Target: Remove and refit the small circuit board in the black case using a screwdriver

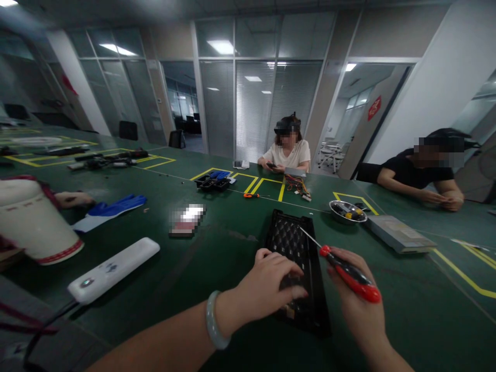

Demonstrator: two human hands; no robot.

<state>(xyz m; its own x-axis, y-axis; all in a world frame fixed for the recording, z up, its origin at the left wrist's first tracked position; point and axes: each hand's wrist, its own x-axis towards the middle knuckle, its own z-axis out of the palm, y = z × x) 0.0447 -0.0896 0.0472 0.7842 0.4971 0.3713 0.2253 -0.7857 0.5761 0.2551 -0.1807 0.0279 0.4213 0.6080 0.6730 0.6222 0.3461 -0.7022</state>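
Observation:
A long black panel (296, 232) with a quilted-looking pattern lies on the green table before me, probably plastic. My left hand (271, 281), a pale bangle on its wrist, rests over the panel's left side. Its thumb and fingers are bent but apart, with nothing visible between them. In my right hand (354, 294), at the panel's right edge, is a red and black screwdriver (351, 271). The metal shaft slants up and left, its tip over the far part of the panel; whether it touches cannot be told. My left hand hides part of the panel's middle.
Left of me are a white power strip (114, 268), a phone (188, 219), blue gloves (116, 206) and a cream container (36, 222). To the right stand a metal bowl (349, 219) of parts and a grey box (401, 233). Two people sit across the table.

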